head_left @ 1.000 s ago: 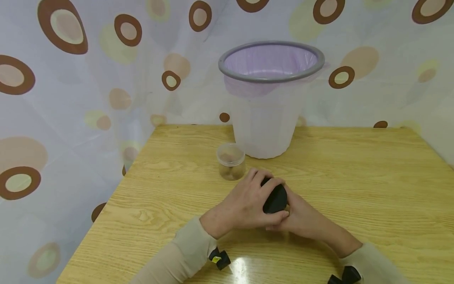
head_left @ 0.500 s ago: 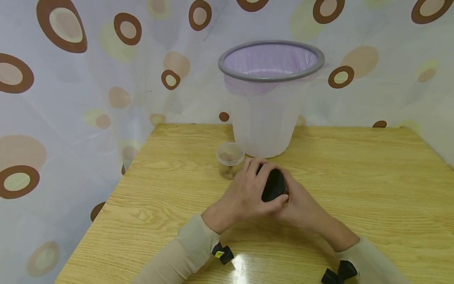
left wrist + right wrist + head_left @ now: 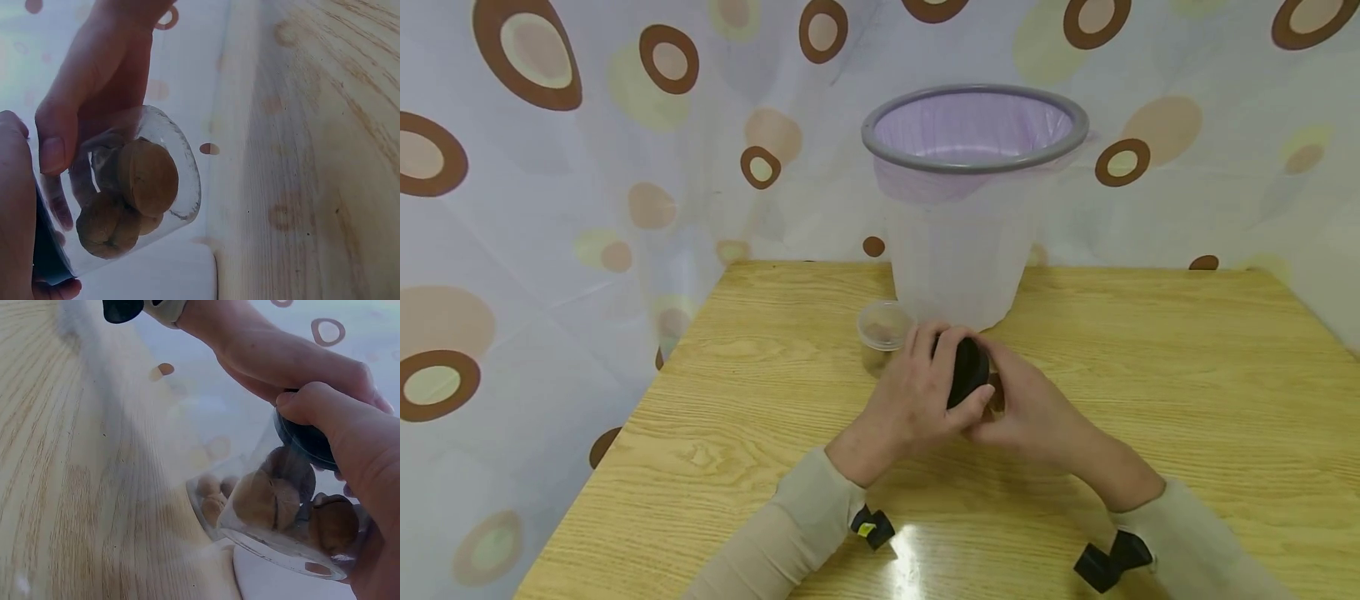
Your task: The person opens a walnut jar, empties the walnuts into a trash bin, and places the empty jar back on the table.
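Left hand (image 3: 904,398) curls fingers round black lid (image 3: 968,375); right hand (image 3: 1041,412) grips clear jar (image 3: 189,178) with walnuts (image 3: 149,178) inside, jar held tilted above wooden table (image 3: 737,375), near second jar (image 3: 877,333); bin (image 3: 958,250) with purple liner (image 3: 973,125) stands behind

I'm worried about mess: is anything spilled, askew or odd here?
Nothing looks spilled or damaged. One jar of nuts tilts, but it's held: left hand on its black lid, right hand round its side. The other jar stands upright.
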### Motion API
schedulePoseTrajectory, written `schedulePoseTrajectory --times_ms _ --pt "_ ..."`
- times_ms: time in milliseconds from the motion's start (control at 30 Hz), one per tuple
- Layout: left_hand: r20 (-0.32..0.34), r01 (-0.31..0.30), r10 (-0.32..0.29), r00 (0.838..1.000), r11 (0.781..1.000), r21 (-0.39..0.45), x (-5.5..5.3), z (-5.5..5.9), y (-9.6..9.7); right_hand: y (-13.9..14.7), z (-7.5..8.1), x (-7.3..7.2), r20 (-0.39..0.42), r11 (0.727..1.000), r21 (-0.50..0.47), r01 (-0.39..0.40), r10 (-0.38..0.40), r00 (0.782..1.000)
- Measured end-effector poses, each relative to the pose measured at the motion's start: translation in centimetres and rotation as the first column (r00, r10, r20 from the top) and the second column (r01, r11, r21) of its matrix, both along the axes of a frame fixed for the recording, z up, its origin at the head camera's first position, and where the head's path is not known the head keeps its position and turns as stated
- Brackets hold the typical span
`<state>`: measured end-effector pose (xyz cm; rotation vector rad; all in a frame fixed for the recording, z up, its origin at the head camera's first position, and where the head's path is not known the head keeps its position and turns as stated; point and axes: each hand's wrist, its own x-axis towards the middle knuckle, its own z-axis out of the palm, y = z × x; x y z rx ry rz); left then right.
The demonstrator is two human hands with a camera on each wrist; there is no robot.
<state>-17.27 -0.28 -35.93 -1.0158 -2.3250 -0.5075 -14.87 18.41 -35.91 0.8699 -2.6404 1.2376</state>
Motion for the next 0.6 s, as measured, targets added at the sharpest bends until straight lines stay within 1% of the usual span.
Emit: schedulePoseTrajectory --times_ms 133,267,333,433,500,600 --pt "-0.017 -0.021 0.021 1.000 1.000 0.023 -0.03 -0.09 -0.08 -0.50 0.10 -0.01 -0.095 0.998 0.053 0.037 -0.032 0.995" --pt "-0.013 -0.032 0.033 0.999 0.998 0.048 -0.08 -0.14 -0.02 -0.92 0.12 -0.02 -0.202 0.983 0.136 0.123 -0.094 0.975" --pt "0.008 -0.030 0.030 1.000 0.997 0.064 -0.09 -0.11 0.04 -1.04 0.22 -0.03 -0.218 0.974 0.166 0.155 -0.117 0.969" --pt "0.057 -0.034 0.029 0.998 0.996 0.081 -0.11 -0.03 0.17 -1.11 0.50 -0.05 -0.224 0.961 0.205 0.187 -0.140 0.964" --pt "0.093 -0.038 0.030 0.995 0.996 0.086 -0.16 -0.04 0.24 -1.07 0.71 -0.10 -0.233 0.953 0.228 0.199 -0.146 0.962" --pt "0.124 -0.046 0.035 0.992 0.995 0.084 -0.28 -0.12 0.34 -0.97 0.95 -0.25 -0.261 0.943 0.259 0.209 -0.140 0.955"
